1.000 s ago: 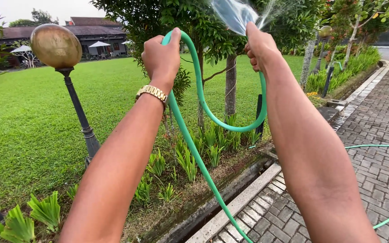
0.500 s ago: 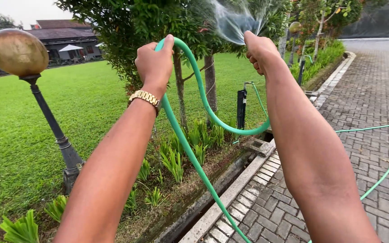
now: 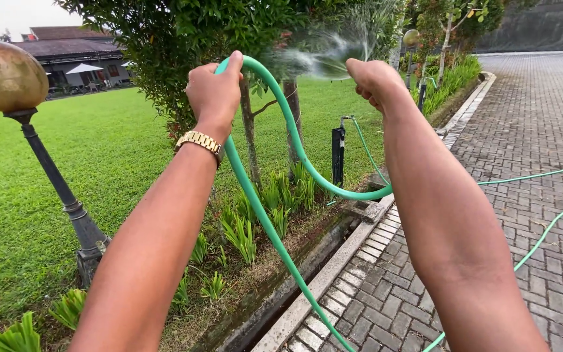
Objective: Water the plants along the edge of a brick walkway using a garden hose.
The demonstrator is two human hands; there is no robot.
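Note:
My left hand (image 3: 215,92), with a gold watch at the wrist, grips a green garden hose (image 3: 291,140) held up at chest height. The hose loops down and back up to my right hand (image 3: 371,79), which holds its end. Water (image 3: 314,58) sprays from that end to the left, toward the leafy tree (image 3: 216,29) just ahead. Below my left hand the hose drops to the paved edge at the bottom of the view.
A garden lamp post with a round brown globe (image 3: 4,75) stands on the lawn (image 3: 99,150) at left. Small green plants (image 3: 249,228) line a bed beside a concrete gutter (image 3: 307,261). More hose (image 3: 542,228) lies across the brick path (image 3: 542,130) at right. A black tap post (image 3: 338,153) stands behind the loop.
The view has shifted right and forward, so lamp and tree slid left. The spray has tilted from upward to sideways left. Both hands keep their grip on the hose.

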